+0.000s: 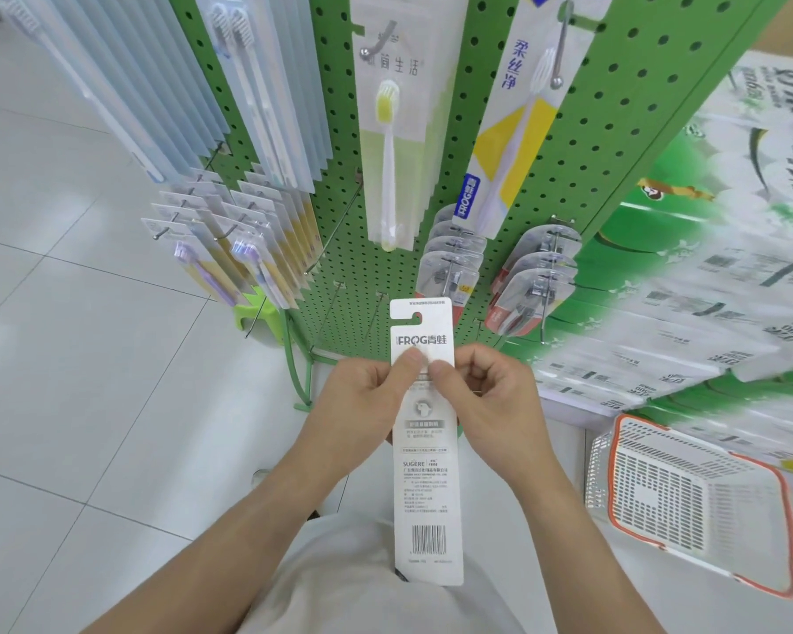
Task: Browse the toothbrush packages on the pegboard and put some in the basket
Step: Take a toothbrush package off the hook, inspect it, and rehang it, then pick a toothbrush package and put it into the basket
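A white basket with an orange rim (772,478) sits near right, nothing visible inside. The left hand (362,395) and right hand (486,395) pinch a FROG toothbrush package (426,496) upright, back side showing, before the far green pegboard (614,107).

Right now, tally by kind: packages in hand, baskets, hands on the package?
toothbrush package, held: 1
basket: 1
hands pinching the package: 2 (left hand, right hand)
Total: 4
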